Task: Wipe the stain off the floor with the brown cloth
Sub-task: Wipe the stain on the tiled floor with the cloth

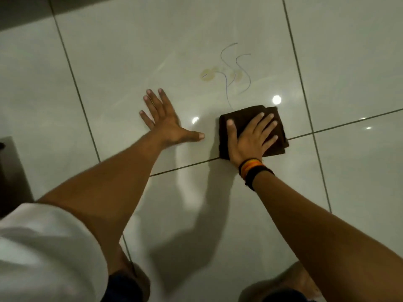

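Observation:
A folded brown cloth (pixel 272 118) lies flat on the glossy white tiled floor (pixel 130 51), across a grout line. My right hand (pixel 250 140) presses down on it with the fingers spread flat, not curled around it. Just beyond the cloth is the stain (pixel 208 75): pale yellowish rings with thin dark squiggly lines (pixel 237 70) drawn across them. The cloth is a short way nearer to me than the stain and does not touch the rings. My left hand (pixel 165 120) rests palm down on the bare tile, fingers apart, left of the cloth.
Dark grout lines (pixel 74 77) divide the large tiles. A dark object (pixel 11 171) stands at the left edge. My knees (pixel 290 286) show at the bottom. Ceiling lights reflect off the tile as bright spots (pixel 276 99) near the cloth.

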A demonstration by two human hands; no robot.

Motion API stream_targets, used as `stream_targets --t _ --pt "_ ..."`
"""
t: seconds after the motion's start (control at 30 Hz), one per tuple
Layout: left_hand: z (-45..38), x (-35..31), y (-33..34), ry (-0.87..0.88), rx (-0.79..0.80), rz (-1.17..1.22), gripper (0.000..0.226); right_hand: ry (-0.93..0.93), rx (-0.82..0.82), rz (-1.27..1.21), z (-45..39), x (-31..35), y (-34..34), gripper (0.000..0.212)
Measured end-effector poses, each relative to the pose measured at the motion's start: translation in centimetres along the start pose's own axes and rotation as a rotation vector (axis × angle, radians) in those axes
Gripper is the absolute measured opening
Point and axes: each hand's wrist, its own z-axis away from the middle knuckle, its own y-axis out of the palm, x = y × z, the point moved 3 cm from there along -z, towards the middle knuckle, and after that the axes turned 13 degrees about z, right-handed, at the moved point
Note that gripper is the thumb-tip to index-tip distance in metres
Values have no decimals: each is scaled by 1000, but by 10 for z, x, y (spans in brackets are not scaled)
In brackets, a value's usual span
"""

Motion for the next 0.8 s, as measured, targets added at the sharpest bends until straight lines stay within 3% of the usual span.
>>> stream_targets --t 0.13,0.2,0.27,0.33,0.37,0.43,0.5,0.63,0.7,0.8 --pt "-15 4 4 -12 67 -71 193 110 -209 116 -56 51 7 88" --pt "-14 8 0 -10 105 -90 192 -89 -241 196 -71 83 10 83" --pt "-16 7 -2 -5 133 -103 191 -436 -242 331 -68 98 19 80" --pt "-12 2 -6 -43 161 -99 189 -718 -211 411 -52 83 21 78" --pt "-10 -2 -8 -58 177 -94 188 -768 -195 442 -46 65 19 78" --pt "-8 -5 -11 -87 208 -100 187 -682 -175 483 -43 22 9 78" --pt "-10 -5 -12 -121 218 -112 187 -463 -163 465 -63 -3 -8 78" --pt "-14 0 -10 -135 223 -100 187 -193 -185 327 -131 44 -34 79" --pt "-16 2 -8 -118 213 -112 188 -210 -231 341 -155 87 -34 80" --pt "-15 0 -10 -118 210 -106 188 -569 -230 499 -140 116 -17 80"
